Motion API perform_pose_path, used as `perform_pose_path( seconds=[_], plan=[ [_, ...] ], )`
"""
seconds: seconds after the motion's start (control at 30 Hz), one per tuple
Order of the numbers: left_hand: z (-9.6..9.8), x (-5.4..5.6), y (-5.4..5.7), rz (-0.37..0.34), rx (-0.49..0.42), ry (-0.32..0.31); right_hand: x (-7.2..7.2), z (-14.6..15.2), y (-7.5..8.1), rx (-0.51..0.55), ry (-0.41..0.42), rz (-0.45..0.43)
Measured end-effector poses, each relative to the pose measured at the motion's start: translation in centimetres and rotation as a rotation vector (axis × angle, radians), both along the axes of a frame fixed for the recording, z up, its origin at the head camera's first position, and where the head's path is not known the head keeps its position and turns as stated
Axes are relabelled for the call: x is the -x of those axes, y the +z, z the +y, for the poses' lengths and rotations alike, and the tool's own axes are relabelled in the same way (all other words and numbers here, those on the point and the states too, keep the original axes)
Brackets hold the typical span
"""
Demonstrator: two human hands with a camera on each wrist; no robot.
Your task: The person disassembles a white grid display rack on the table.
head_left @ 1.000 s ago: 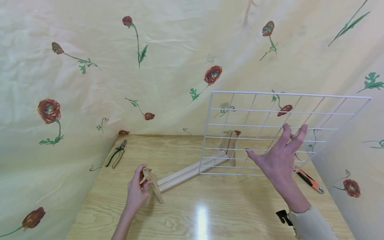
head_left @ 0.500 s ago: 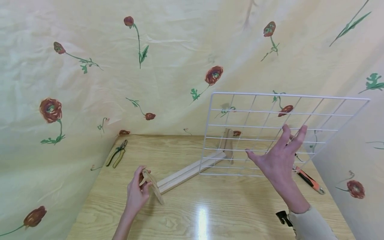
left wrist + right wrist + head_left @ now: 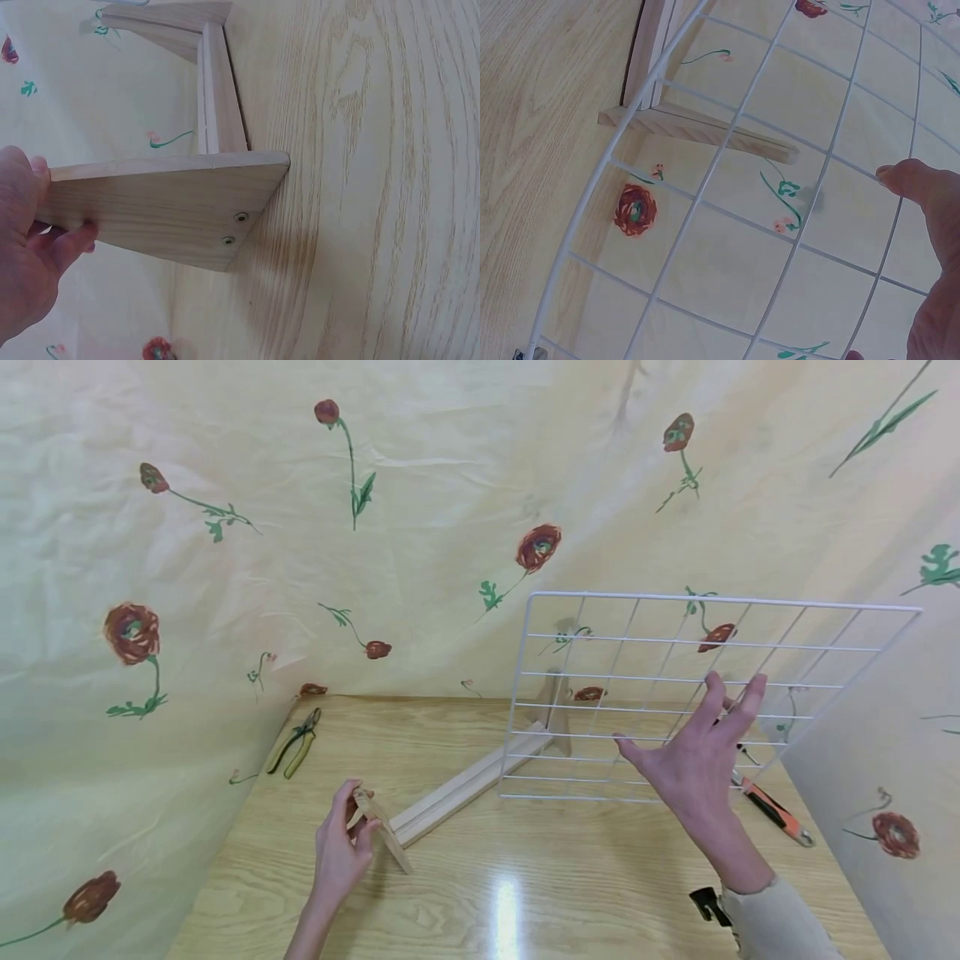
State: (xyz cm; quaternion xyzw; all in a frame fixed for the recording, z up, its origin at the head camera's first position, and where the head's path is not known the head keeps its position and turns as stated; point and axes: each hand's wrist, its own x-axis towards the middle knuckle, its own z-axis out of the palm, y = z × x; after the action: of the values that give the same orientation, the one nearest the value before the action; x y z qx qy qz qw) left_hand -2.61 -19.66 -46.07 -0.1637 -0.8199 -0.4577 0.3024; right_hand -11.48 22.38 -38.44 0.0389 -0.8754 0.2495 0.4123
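Note:
My left hand [image 3: 341, 847] pinches the top of the near end board [image 3: 165, 202] of a wooden frame, thumb on one side and fingers on the other. Two screw heads show low on that board in the left wrist view. A double wooden rail [image 3: 465, 783] runs back from it to a far end board [image 3: 697, 131], seen through the grid. With spread fingers bent at the wires, my right hand [image 3: 699, 768] holds a white wire grid panel [image 3: 645, 597], tilted up over the table's right half. Part of the grid is hidden behind that hand.
Pliers with yellowish handles [image 3: 302, 755] lie at the back left of the wood-grain table [image 3: 450, 902]. An orange-and-black handled tool [image 3: 772, 810] lies at the right, partly behind the grid. Flower-patterned cloth [image 3: 435, 510] rises at the back and sides. Beside the right sleeve is a small black piece [image 3: 705, 903].
The wooden frame has turned a little, its far end board shifting left behind the grid. My left hand has moved slightly toward me with the near board. The grid has barely moved.

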Motion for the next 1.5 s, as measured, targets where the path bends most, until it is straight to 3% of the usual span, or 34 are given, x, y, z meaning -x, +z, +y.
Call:
perform_pose_path(
  seconds=[0.33,0.57,0.67,0.93,1.37,1.5],
  plan=[
    [0.1,-0.8,-0.1,0.010,0.016,0.061,0.1,-0.3,0.2,0.014,-0.007,-0.001],
    [-0.8,-0.5,-3.1,-0.016,0.017,0.110,0.0,-0.2,0.0,-0.003,-0.011,-0.036],
    [-1.0,-0.6,-3.7,-0.021,0.025,0.125,-0.2,-0.1,0.0,-0.011,-0.007,-0.054],
    [-1.0,-1.0,-3.7,-0.002,0.033,0.141,-0.1,-0.2,-0.1,-0.003,-0.008,-0.064],
    [-0.6,-1.7,-3.6,-0.006,0.075,0.244,0.1,-0.4,0.0,0.036,-0.018,-0.081],
    [-0.4,-2.0,-3.5,-0.013,0.054,0.247,0.1,-0.5,-0.1,0.044,-0.020,-0.089]
  ],
)
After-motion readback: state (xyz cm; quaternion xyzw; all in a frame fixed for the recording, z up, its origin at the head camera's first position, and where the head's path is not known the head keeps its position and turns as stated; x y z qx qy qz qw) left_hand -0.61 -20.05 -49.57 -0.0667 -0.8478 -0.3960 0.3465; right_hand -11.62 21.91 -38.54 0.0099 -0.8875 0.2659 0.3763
